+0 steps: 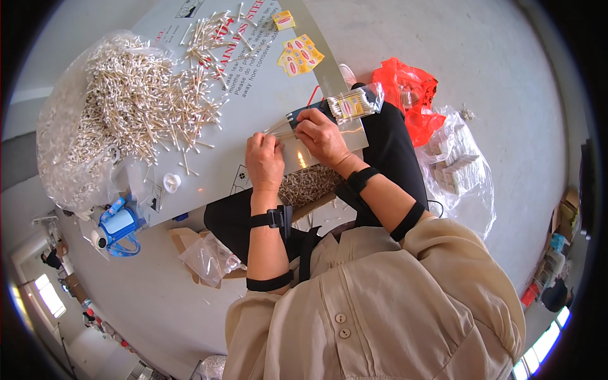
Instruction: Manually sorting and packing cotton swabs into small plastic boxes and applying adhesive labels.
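A few cotton swabs (284,134) stretch between my two hands at the edge of the metal-topped table. My left hand (265,163) has its fingers pinched at their near left end. At the other end, my right hand (322,137) is closed on them, its fingers hiding how many there are. Just beyond my right hand lies a clear bag of cotton swabs (350,106) with a yellow label inside. It rests partly on a dark flat piece (322,107). A big heap of loose swabs (130,95) spills from a clear plastic bag at the left.
Yellow label cards (300,56) lie at the table's far right. A small white round container (171,183) and a blue bottle (118,226) stand near the left edge. Below the table is a box of swabs (310,185). On the floor sit a red bag (405,95) and clear-bagged packs (457,166).
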Motion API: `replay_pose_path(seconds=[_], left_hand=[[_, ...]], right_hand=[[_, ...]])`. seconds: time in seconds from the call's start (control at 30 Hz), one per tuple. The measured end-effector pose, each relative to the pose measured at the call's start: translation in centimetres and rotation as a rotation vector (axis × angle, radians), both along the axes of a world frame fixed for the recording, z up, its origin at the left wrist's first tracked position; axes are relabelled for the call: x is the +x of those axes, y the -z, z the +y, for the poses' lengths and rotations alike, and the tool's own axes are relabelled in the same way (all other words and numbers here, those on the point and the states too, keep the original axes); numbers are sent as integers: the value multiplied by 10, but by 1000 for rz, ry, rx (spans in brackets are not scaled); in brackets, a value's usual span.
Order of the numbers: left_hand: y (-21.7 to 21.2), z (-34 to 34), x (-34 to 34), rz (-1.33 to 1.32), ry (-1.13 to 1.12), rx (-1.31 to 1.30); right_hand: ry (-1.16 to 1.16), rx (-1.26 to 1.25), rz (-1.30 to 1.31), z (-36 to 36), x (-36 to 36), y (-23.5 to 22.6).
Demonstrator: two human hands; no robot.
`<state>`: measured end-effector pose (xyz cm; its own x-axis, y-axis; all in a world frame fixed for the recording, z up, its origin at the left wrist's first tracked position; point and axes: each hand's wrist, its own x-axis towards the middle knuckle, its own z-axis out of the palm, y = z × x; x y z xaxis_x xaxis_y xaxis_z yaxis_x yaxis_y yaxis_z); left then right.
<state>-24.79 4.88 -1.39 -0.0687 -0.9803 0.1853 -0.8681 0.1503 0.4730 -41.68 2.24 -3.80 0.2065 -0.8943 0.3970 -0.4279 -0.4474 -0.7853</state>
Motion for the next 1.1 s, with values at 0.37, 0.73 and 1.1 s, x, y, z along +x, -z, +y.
replay_pose_path(seconds=[0.37, 0.73, 1.1], left_hand=[[10, -3, -3, 277, -103, -158], [4, -7, -14, 92, -21, -180], [13, 4, -9, 83, 24, -106]], right_hand=[[135, 254, -378, 0, 2, -6], [89, 246, -91, -2, -1, -12], [100, 151, 66, -7, -5, -8]])
